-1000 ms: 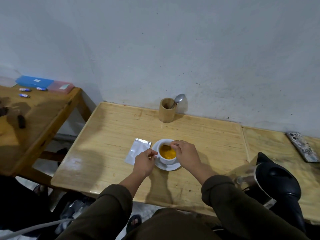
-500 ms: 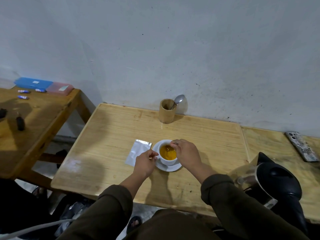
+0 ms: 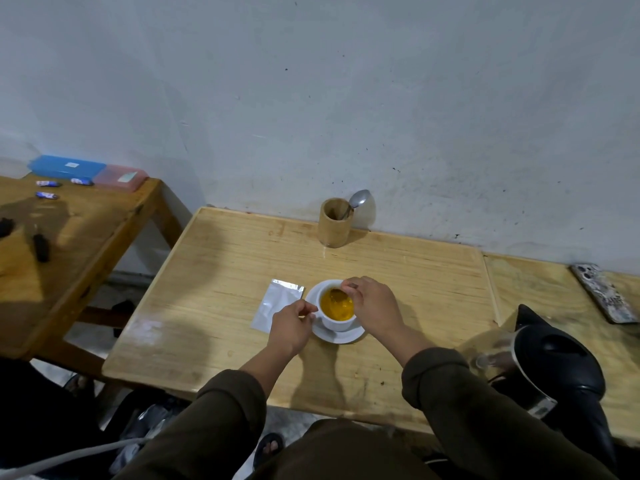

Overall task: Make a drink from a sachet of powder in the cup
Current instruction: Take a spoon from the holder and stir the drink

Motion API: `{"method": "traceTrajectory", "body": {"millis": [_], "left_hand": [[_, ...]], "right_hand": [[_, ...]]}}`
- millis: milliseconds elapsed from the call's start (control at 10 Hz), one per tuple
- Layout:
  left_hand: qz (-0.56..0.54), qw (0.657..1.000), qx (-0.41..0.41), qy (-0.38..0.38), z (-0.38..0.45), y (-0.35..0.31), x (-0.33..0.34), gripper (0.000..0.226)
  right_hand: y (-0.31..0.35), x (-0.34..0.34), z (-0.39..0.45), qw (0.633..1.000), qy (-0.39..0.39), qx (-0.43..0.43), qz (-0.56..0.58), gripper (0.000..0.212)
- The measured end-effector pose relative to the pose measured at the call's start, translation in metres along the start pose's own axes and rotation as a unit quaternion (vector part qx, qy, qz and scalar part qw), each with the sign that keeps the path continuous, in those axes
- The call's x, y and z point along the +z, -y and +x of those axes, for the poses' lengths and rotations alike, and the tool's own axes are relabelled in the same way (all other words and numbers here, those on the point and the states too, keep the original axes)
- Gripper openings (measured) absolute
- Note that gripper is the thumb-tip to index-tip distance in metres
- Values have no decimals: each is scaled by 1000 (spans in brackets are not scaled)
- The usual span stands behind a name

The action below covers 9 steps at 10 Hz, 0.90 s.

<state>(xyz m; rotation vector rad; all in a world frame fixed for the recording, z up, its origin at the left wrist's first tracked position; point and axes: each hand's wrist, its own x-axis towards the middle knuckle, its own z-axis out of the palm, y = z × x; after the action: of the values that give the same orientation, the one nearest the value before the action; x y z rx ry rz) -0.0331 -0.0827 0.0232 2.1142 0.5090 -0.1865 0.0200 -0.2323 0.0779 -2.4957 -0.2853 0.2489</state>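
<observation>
While right hand [image 3: 375, 306] pinches a spoon [image 3: 337, 294] to stir, left hand [image 3: 291, 327] pinches cup [image 3: 337, 322] handle, likely steadying it. Sachet [image 3: 275, 308] lies flat beside saucer [image 3: 341, 336].

We sit in a plain home room: a wooden table [image 3: 398, 271] against a scuffed wall [image 3: 346, 98], a kettle [image 3: 554, 368] on the table's right.

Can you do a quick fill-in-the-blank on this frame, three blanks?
1. The white ceramic cup holds a ____-coloured drink.
2. The cup stands on a white ____.
3. The flat silver foil sachet lies on the wooden table beside the ____ hand, while the right hand holds a spoon in the cup.

Missing words: orange; saucer; left
</observation>
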Motion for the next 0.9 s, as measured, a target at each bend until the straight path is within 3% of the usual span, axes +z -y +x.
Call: {"method": "traceTrajectory", "body": {"millis": [200,400,700,900], "left_hand": [[-2,1000,-1,4,1,0,0,21],[4,1000,0,0,0,-1,-1,21],[6,1000,2,3,0,-2,-1,20],[4,1000,-2,2,0,-2,0,21]], "right_hand": [[-1,1,-1,999,33,-14,19,28],[-1,-2,1,999,1,3,-42,28],[-1,-4,-2,998,46,-18,36,26],[-3,-5,2,999,18,3,-45,27]]}}
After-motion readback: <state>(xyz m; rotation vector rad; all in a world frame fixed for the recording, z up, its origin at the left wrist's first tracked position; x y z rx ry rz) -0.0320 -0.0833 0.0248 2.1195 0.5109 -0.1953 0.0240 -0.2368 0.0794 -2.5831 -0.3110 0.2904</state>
